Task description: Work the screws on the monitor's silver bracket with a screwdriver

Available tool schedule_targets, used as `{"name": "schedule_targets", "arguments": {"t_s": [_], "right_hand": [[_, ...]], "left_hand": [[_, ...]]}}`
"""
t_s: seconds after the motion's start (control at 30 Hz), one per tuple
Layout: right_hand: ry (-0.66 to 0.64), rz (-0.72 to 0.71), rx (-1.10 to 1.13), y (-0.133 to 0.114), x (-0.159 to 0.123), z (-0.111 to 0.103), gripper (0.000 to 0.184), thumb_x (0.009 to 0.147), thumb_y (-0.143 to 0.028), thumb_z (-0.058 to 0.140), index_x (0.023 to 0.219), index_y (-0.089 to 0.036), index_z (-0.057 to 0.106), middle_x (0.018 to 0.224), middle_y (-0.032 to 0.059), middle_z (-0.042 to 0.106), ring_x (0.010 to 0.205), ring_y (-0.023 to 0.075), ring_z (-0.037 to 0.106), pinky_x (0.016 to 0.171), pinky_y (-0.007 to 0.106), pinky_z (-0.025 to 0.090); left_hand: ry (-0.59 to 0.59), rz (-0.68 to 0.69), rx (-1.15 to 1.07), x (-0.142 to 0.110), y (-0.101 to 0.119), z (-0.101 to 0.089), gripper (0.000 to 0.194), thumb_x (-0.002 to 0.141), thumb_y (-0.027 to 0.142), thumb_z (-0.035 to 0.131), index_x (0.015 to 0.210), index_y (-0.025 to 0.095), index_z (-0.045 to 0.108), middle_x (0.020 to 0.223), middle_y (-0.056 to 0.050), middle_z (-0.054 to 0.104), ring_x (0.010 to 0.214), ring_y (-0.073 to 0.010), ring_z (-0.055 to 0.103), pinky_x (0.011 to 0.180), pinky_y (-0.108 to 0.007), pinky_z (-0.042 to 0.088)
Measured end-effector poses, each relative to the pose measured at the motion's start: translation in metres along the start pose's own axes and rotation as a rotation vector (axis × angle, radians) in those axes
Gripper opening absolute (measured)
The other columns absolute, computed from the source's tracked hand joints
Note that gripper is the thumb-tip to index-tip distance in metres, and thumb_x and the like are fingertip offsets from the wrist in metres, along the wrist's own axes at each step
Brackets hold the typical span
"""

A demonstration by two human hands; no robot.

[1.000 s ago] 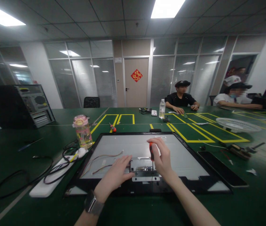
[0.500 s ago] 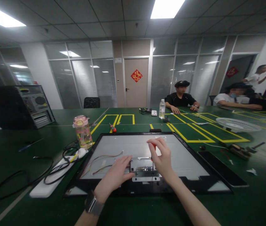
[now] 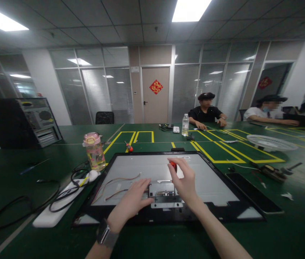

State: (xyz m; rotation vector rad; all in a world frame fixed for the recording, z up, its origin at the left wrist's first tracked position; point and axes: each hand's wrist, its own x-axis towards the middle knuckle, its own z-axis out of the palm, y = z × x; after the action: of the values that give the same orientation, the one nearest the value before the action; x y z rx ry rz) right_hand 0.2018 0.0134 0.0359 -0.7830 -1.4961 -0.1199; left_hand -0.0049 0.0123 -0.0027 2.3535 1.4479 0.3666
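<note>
A flat display panel [image 3: 133,163] with a black frame lies back side up on the green table. On its lower middle sits a metal bracket [image 3: 161,188]. My left hand [image 3: 131,198] lies against the bracket's left side, fingers stretched and thumb spread apart, without gripping it. My right hand [image 3: 185,181] is closed, fingertips and thumb pinching the red handle of a screwdriver [image 3: 173,166] that stands over the bracket's right part. My fingers hide the screwdriver's tip. Thin loose cables [image 3: 117,178] rest on the panel left of the bracket.
Left of the panel are a power strip [image 3: 51,212] with black cords and a pink-lidded bottle [image 3: 94,153]. A second red screwdriver [image 3: 129,147] lies beyond it. On the right rests a black phone-like slab [image 3: 253,192]. A computer case [image 3: 37,122] stands far left; people sit across the table.
My right fingers have shifted on the screwdriver, and more of its red handle shows. My left hand and the bracket stay in place.
</note>
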Motion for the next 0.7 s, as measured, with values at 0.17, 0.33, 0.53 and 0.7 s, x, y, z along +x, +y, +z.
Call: {"name": "schedule_targets", "arguments": {"t_s": [0.17, 0.33, 0.53, 0.7], "right_hand": [[0.027, 0.017, -0.003, -0.0010, -0.0007, -0.0026, 0.015, 0.090, -0.020, 0.051, 0.087, -0.019, 0.066, 0.079, 0.0048, 0.060, 0.074, 0.0192, 0.060, 0.067, 0.033, 0.050], [-0.075, 0.031, 0.069, 0.0012, -0.0036, -0.0030, 0.024, 0.095, -0.018, 0.041, 0.102, -0.019, 0.064, 0.086, 0.0067, 0.065, 0.080, 0.0201, 0.063, 0.070, 0.033, 0.051], [-0.085, 0.000, -0.007, 0.0024, -0.0059, 0.0021, 0.019, 0.091, -0.017, 0.052, 0.103, -0.020, 0.065, 0.086, 0.0055, 0.060, 0.076, 0.0180, 0.061, 0.069, 0.032, 0.051], [-0.051, -0.020, -0.002, -0.0024, -0.0043, -0.0013, 0.016, 0.091, -0.019, 0.052, 0.095, -0.019, 0.068, 0.081, 0.0050, 0.056, 0.071, 0.0172, 0.059, 0.064, 0.030, 0.050]], "left_hand": [[-0.006, 0.003, -0.002, 0.0000, 0.0004, -0.0007, 0.063, 0.087, 0.039, 0.057, 0.144, 0.019, 0.039, 0.152, -0.011, 0.037, 0.140, -0.0271, 0.032, 0.116, -0.043, 0.021], [-0.018, -0.008, 0.007, -0.0013, 0.0035, -0.0027, 0.064, 0.087, 0.037, 0.056, 0.145, 0.018, 0.037, 0.153, -0.010, 0.035, 0.142, -0.0252, 0.030, 0.117, -0.040, 0.020], [-0.024, -0.012, 0.005, -0.0016, 0.0063, -0.0046, 0.063, 0.087, 0.036, 0.056, 0.145, 0.019, 0.037, 0.153, -0.010, 0.035, 0.142, -0.0253, 0.030, 0.116, -0.041, 0.020], [-0.021, -0.009, 0.002, -0.0017, 0.0054, -0.0046, 0.063, 0.087, 0.037, 0.056, 0.145, 0.019, 0.038, 0.153, -0.010, 0.035, 0.141, -0.0253, 0.030, 0.116, -0.040, 0.021]]}}
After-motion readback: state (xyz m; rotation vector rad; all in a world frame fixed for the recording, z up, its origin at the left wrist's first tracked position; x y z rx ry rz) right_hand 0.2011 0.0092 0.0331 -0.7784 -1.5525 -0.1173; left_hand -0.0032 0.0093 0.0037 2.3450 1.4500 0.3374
